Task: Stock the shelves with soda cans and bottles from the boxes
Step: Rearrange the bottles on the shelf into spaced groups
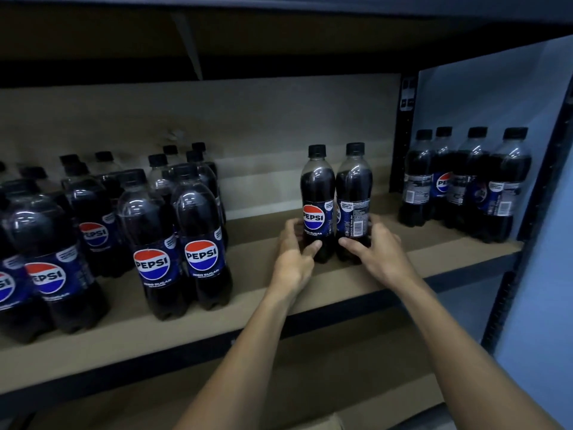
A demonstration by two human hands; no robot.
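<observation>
The left hand [293, 252] curls round the base of the left Pepsi bottle [317, 193]; the right hand [376, 246] grips the right Pepsi bottle [354, 193] low down. Both bottles stand upright and touching on the shelf board [341, 283], back from its front edge. Bare board lies either side, between the left cluster [173, 237] and the right group [465, 181] by the end post [508, 305].
</observation>
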